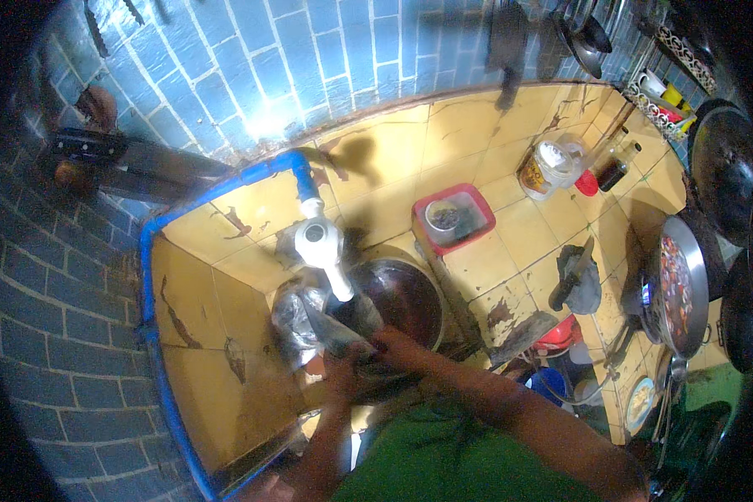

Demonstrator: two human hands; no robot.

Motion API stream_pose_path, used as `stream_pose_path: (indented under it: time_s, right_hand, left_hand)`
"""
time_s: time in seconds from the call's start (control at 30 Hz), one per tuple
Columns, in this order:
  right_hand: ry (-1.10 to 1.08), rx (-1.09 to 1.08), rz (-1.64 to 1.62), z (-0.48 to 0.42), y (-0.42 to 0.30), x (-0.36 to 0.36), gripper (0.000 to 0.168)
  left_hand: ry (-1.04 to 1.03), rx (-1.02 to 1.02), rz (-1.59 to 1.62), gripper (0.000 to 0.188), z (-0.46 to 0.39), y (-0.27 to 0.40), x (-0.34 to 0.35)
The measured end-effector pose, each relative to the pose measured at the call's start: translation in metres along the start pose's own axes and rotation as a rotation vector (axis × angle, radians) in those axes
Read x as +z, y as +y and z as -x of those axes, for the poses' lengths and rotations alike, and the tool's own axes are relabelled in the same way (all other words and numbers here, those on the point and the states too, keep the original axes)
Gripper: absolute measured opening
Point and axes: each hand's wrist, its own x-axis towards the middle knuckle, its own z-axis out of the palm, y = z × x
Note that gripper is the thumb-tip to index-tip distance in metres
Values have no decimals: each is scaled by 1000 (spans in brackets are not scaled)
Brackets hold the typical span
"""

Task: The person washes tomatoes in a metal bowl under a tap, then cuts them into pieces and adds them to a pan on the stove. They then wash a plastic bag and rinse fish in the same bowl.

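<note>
Both hands are in front of me, low over the sink area and under a white plastic tap [322,243]. My left hand [344,363] and my right hand [394,345] grip the near side of a grey, thin-walled thing [334,331], blurred and open at the top like a bag. The tap's spout hangs over its opening; I cannot tell whether water runs. A crumpled, shiny silver thing [296,314] lies to the left. On the right, a large dark round pot [417,301] is partly hidden behind the hands and the grey thing.
A red-rimmed plastic tub [486,216] with a cup inside stands on yellow tiles. Farther right are a clear jar [539,172], a dark bottle [614,169], a stone mortar [582,292] and a wok of chopped food [696,301]. Blue pipe [147,282] runs along the left edge.
</note>
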Motion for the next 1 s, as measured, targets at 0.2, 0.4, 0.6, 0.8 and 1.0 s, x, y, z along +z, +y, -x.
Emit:
stream_pose_path:
  time_s: [0.2,0.4,0.6,0.8,1.0]
  right_hand:
    - [-138,147,-191,-5,8,0,18]
    - [234,-58,-80,-8,-26,3,13]
    - [491,174,-522,6,-17,14,9]
    - [465,374,-972,22,-33,-4,16]
    - [576,-5,-439,52,28,-31,21]
  left_hand:
    - [-219,-611,1456,43,-38,46,-78]
    - [-101,-822,1731,41,-57,64,-34]
    - [181,-809,1551,50,-76,88,-32]
    - [422,-737,1148,55,-88,89,-52]
    - [308,-504,844,65,-104,43,-44]
